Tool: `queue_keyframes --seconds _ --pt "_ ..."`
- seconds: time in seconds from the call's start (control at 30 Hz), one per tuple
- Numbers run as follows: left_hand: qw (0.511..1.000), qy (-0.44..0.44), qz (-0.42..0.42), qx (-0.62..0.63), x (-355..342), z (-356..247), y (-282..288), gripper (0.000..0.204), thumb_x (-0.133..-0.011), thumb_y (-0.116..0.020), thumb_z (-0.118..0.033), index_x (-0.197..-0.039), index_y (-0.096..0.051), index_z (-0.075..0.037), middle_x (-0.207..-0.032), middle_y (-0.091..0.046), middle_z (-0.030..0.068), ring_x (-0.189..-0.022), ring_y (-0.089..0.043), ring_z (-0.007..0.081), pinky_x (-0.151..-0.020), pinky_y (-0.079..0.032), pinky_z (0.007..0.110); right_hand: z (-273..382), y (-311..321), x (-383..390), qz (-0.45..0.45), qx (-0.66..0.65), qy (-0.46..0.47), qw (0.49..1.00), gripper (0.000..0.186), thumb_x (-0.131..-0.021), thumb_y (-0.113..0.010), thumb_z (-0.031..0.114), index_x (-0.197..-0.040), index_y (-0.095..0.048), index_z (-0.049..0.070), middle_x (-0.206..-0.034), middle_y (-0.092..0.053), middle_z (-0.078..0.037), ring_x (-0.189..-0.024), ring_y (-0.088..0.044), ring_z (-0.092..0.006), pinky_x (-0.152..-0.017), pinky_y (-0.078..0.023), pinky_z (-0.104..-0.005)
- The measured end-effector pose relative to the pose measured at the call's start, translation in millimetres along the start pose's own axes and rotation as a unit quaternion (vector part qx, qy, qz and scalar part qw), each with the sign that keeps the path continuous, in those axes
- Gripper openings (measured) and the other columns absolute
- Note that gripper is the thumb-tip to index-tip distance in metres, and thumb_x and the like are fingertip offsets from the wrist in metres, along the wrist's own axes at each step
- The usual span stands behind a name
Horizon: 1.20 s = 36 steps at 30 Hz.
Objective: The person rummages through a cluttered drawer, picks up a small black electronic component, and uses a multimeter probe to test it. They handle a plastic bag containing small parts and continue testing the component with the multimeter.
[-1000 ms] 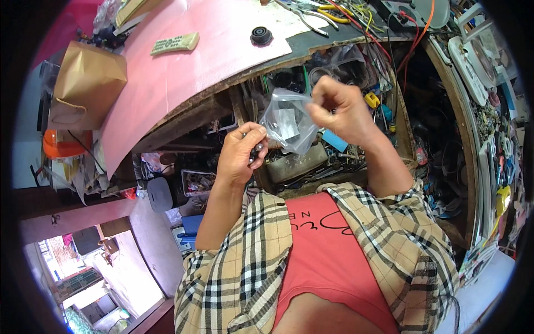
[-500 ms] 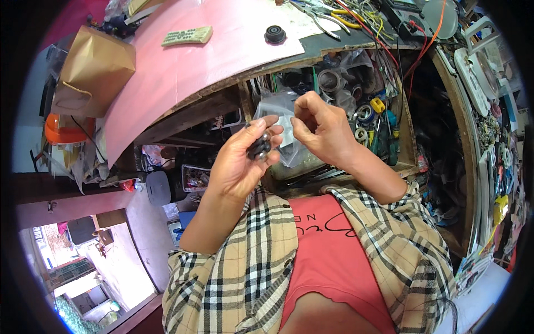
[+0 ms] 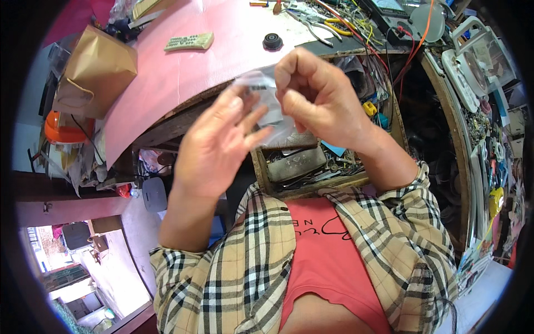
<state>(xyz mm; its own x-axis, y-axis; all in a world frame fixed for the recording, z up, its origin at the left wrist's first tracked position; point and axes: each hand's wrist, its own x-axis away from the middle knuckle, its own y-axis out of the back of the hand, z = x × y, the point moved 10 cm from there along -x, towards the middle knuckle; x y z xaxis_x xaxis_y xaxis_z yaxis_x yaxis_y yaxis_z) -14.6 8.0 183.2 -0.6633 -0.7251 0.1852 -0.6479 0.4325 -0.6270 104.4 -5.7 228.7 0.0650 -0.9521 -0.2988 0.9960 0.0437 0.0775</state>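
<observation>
My right hand (image 3: 322,103) is raised over the front of the workbench, thumb and fingers closed in a pinch on a clear plastic bag (image 3: 272,100). The bag hangs between my two hands, with a pale label-like patch on it. My left hand (image 3: 211,142) is beside the bag, fingers spread and somewhat blurred; some of them overlap the plastic, and nothing shows in the palm. Whether the fingertips touch the bag I cannot tell. Below the hands, an open drawer (image 3: 261,170) holds a worn grey block (image 3: 296,165) among small parts and tools.
On the pink bench top (image 3: 167,78) lie a remote control (image 3: 189,42) and a black round ribbed part (image 3: 272,42). Pliers (image 3: 317,30) and loose wires are at the back. A brown paper bag (image 3: 100,69) stands left; a multimeter (image 3: 397,30) with red leads sits right.
The dark round pieces in my left hand are out of sight, and its fingers have spread. Both hands have risen, my right lifting the plastic bag up out of the drawer area.
</observation>
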Motion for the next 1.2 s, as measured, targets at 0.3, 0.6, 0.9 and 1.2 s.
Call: queue_keyframes --seconds 0.3,0.6,0.9,1.2 --pt "0.815 -0.474 -0.122 -0.309 49 -84 -14 0.046 -0.095 -0.041 -0.018 -0.131 -0.038 0.01 -0.131 -0.046 0.0241 -0.125 -0.044 0.0308 -0.105 -0.036 0.044 28 41 -17 -0.109 -0.096 0.088 0.986 0.004 -0.087 -0.05 0.001 -0.09 -0.053 0.003 -0.068 -0.055 -0.001 -0.055 -0.061 -0.0088 -0.049 -0.049 -0.0208" --pt "0.92 -0.184 0.027 -0.345 -29 22 0 0.084 -0.073 -0.078 -0.026 -0.134 -0.03 0.004 -0.133 -0.042 0.0154 -0.123 -0.043 0.0239 -0.105 -0.032 0.039 43 10 -17 -0.041 -0.237 0.057 0.969 0.01 -0.09 -0.05 0.0 -0.099 -0.05 0.003 -0.075 -0.057 -0.002 -0.065 -0.063 -0.0101 -0.058 -0.052 -0.0224" --pt "0.982 -0.092 0.0 -0.167 -63 63 30 0.02 -0.089 -0.057 -0.009 -0.105 -0.062 0.001 -0.093 -0.064 0.0023 -0.078 -0.057 0.0074 -0.066 -0.044 0.02 41 22 -21 -0.076 -0.069 0.172 0.98 0.02 -0.091 -0.053 0.008 -0.11 -0.053 0.0 -0.089 -0.062 -0.01 -0.08 -0.068 -0.0174 -0.068 -0.055 -0.0257" --pt "0.99 -0.102 0.004 -0.101 -65 62 42 0.028 -0.089 -0.059 -0.012 -0.113 -0.057 0.004 -0.102 -0.065 0.0105 -0.09 -0.063 0.018 -0.077 -0.053 0.032 -56 64 25 -0.099 0.035 -0.025 0.994 0.048 -0.085 -0.065 0.03 -0.121 -0.052 0.002 -0.102 -0.059 -0.006 -0.097 -0.055 -0.0111 -0.085 -0.044 -0.0254"
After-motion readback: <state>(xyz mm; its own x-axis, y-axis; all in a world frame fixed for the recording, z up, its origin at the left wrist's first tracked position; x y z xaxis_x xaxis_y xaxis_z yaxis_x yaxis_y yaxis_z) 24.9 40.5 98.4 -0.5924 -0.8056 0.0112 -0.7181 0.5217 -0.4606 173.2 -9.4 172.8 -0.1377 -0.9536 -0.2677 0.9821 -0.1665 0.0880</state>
